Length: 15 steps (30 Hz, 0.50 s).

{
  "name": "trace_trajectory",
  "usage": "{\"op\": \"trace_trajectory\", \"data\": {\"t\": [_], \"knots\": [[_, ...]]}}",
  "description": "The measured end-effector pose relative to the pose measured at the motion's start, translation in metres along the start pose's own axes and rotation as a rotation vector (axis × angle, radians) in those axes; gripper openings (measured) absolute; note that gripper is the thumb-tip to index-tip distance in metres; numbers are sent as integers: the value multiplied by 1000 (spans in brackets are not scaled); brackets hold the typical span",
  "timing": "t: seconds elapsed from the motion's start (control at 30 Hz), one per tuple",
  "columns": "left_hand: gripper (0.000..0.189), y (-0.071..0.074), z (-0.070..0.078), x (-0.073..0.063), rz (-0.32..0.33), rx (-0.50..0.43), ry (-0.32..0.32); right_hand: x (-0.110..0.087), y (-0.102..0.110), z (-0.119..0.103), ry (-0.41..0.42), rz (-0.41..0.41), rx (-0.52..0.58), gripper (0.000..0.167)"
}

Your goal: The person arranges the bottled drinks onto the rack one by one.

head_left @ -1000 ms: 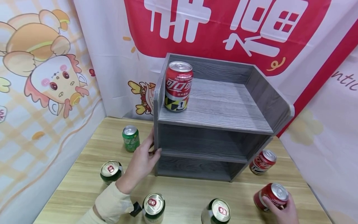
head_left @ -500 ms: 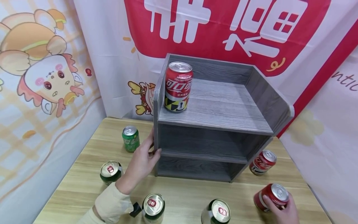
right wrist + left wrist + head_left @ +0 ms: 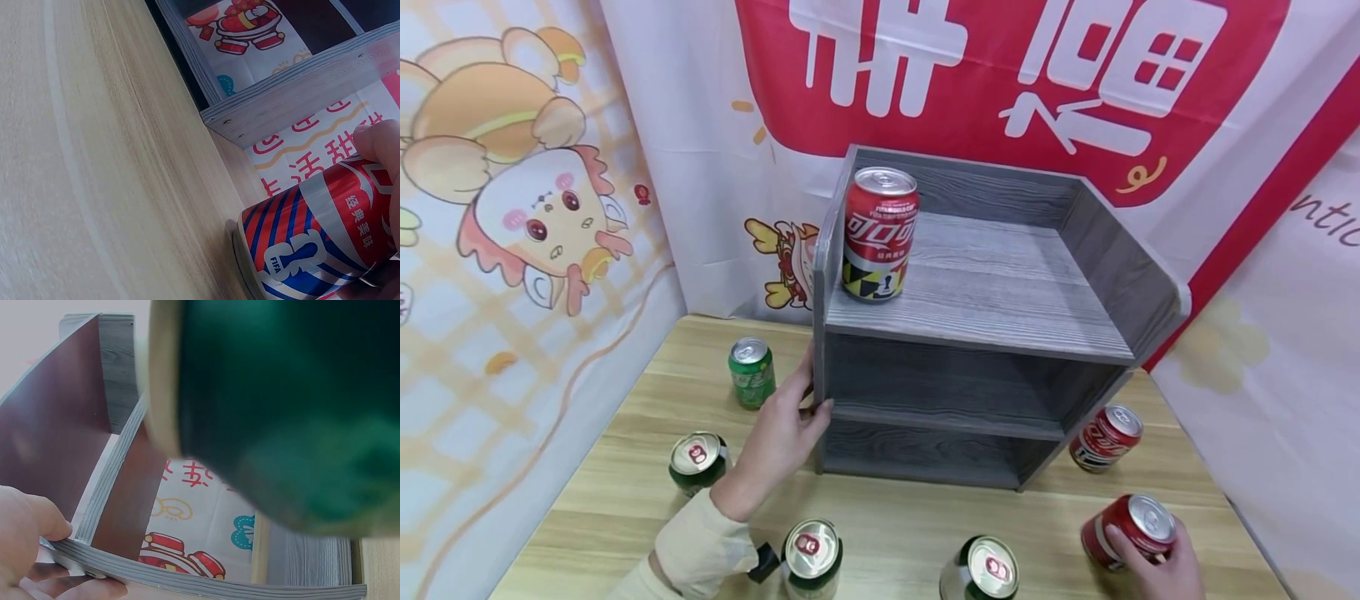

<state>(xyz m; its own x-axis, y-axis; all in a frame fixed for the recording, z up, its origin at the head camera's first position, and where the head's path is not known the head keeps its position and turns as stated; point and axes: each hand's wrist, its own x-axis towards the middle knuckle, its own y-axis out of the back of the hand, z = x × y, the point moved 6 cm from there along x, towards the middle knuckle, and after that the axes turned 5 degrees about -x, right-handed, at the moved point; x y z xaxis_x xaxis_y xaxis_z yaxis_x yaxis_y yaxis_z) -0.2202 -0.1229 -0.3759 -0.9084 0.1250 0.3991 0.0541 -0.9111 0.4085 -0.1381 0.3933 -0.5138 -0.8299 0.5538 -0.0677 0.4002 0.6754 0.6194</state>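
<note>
In the head view, my left hand (image 3: pixel 778 437) grips the left side panel of a small grey wood-grain shelf (image 3: pixel 1015 275). The left wrist view shows its thumb (image 3: pixel 50 519) on one face of the panel edge and fingers curled beneath. My right hand (image 3: pixel 1165 571) holds a red cola can (image 3: pixel 1138 517) at the lower right, low over the table. Seen from the right wrist, that cola can (image 3: pixel 300 244) has blue stripes near its base. On the shelf's top board, at the left, another red cola can (image 3: pixel 882 233) stands upright.
A green soda can (image 3: pixel 752 375) stands left of the shelf. Cans with gold lids stand left (image 3: pixel 698 458) and in front (image 3: pixel 812 550) (image 3: pixel 988 567) on the wooden table (image 3: pixel 895 508). Another cola can (image 3: pixel 1105 437) is right of the shelf. Printed curtains (image 3: pixel 715 125) surround the table.
</note>
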Motion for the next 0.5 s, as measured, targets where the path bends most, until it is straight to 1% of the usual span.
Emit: {"op": "trace_trajectory", "data": {"t": [0.23,0.5], "knots": [[79,0,0,0,5,4,-1,-1,0,-3,36,26,-4,54],[79,0,1,1,0,4,4,-1,1,-3,8,54,9,55]]}}
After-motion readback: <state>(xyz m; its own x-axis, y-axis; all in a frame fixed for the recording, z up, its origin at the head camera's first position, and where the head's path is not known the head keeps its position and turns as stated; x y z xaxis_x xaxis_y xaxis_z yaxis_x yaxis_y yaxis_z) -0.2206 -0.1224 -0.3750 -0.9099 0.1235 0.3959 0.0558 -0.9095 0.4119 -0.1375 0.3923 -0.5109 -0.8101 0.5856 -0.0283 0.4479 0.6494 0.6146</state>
